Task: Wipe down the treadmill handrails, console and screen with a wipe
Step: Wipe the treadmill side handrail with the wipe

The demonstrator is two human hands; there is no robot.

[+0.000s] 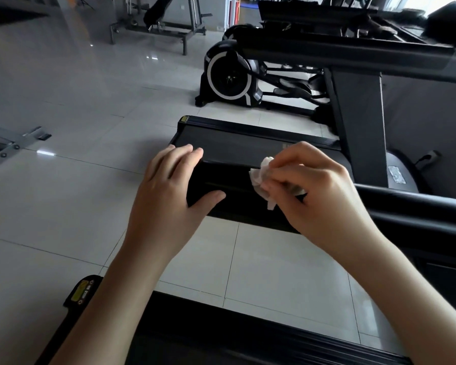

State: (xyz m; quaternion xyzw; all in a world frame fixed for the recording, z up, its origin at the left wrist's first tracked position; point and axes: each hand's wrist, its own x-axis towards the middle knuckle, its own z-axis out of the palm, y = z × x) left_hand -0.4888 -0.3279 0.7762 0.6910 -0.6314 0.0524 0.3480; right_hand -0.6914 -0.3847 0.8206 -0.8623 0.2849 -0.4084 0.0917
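Note:
A black treadmill handrail (229, 191) runs from the middle of the view out to the right edge. My left hand (166, 191) grips its free end, fingers over the top and thumb on the near face. My right hand (316, 193) pinches a crumpled white wipe (261, 180) and presses it against the top of the same rail, just right of the left hand. The console and screen are out of view.
Below the hands lies this treadmill's deck edge (248, 335) with a yellow label (81, 291). A second treadmill's belt (237, 143) and upright (361, 122) stand beyond, then an elliptical trainer (229, 75). A weight bench frame (158, 25) stands far back on the glossy tiled floor (77, 101).

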